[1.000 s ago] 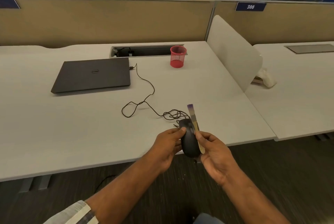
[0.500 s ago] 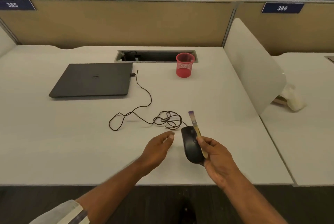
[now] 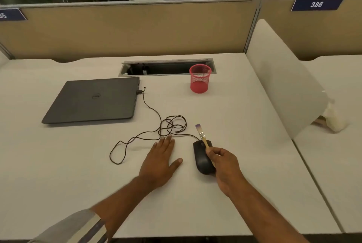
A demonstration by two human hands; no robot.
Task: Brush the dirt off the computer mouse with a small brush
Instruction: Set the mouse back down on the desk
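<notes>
1. Black wired mouse [image 3: 201, 159] on desk [image 3: 58, 174], at 6 o'clock from red mesh cup [image 3: 200, 81].
2. Right hand [image 3: 225, 166] pinches small brush [image 3: 201, 135], bristles up, off mouse.
3. Left hand [image 3: 159, 161] flat, empty, at mouse's 9 o'clock.
4. Whether brushing is done: cannot tell.

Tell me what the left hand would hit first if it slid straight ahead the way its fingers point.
The flat left hand points away across the white desk. Its fingertips already sit at the tangled loops of the thin black mouse cable, so that cable comes first, probably at once; whether they touch it now is unclear.
</notes>
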